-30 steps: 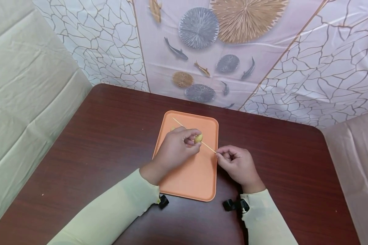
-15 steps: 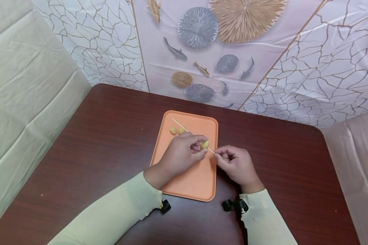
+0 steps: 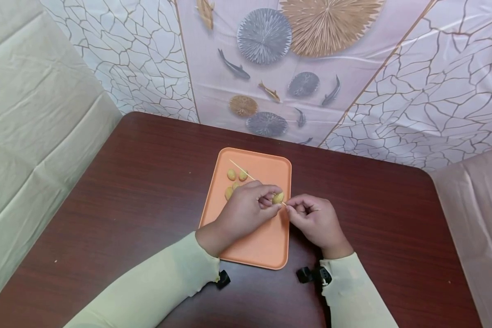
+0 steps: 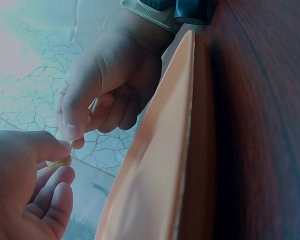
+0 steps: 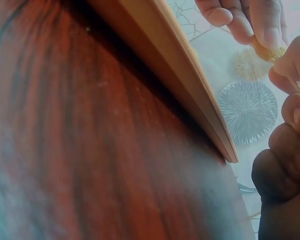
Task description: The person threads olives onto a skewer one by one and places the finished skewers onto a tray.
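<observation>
My left hand (image 3: 246,210) pinches a small yellow, potato-like oval piece (image 3: 278,198) between thumb and fingertips. A thin wooden skewer (image 3: 237,166) runs through or along it, slanting from the far left down to the right. At the skewer's near end, my right hand (image 3: 317,222) pinches it over the tray's right edge, its other fingers curled. The two hands' fingertips almost meet, as the left wrist view shows, with the yellow piece (image 4: 56,164) largely covered by the fingers. Beneath lies an orange tray (image 3: 254,250).
Several more yellow oval pieces (image 3: 231,174) lie on the tray's left half, some partly hidden by the left hand. The dark wooden table (image 3: 147,182) spreads around the tray. A patterned cloth (image 3: 266,86) hangs behind it.
The left hand has moved right and nearer along the skewer with the yellow piece, toward the right hand, which stays nearly still. More pieces on the tray have come into sight.
</observation>
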Available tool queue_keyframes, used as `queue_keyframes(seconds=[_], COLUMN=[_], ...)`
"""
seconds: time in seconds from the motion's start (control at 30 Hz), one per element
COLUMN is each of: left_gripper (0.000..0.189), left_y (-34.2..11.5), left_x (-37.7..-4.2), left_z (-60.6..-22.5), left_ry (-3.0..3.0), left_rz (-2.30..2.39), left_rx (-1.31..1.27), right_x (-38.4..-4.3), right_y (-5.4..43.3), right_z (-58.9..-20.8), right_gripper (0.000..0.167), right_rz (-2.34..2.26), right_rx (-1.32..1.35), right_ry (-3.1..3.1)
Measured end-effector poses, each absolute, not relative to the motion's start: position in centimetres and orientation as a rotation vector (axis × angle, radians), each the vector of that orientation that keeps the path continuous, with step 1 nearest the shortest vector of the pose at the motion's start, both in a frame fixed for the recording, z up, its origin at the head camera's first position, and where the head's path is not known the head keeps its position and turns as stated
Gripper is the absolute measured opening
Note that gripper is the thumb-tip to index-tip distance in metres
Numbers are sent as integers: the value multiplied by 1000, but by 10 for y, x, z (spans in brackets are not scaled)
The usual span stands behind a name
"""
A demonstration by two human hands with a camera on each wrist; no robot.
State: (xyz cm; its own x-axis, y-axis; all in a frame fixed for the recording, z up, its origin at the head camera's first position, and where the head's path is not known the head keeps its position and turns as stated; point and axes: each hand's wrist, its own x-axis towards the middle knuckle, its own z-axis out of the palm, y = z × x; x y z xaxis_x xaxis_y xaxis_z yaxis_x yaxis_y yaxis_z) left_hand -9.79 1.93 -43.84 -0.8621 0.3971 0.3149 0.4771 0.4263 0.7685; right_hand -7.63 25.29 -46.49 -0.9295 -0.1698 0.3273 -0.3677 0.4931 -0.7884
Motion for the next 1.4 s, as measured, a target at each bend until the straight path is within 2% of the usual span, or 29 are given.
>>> queue_keyframes(seconds=[0.27,0.6,0.97,1.2,1.4], left_gripper=[31,33,34,46,41], left_y=[21,23,21,7,-16], left_x=[-95,-95,-97,-107,-125], left_z=[-436,-437,-438,-431,-419], left_ry=[-2597,-2631,-2632,-2683,-2735], left_rz=[-1408,-1426,-1269,-1193,-1127], left_rx=[-815,-817,-890,-908,-843], right_x=[-77,-76,-76,-77,-80], right_y=[254,254,255,259,262], right_z=[-464,-468,-466,-464,-466], right_gripper=[5,14,12,4,4], right_rz=[1433,1406,1402,1480,1580], right_rx=[489,503,455,358,311], right_ry=[-2513,-2488,-2537,-2537,-2489])
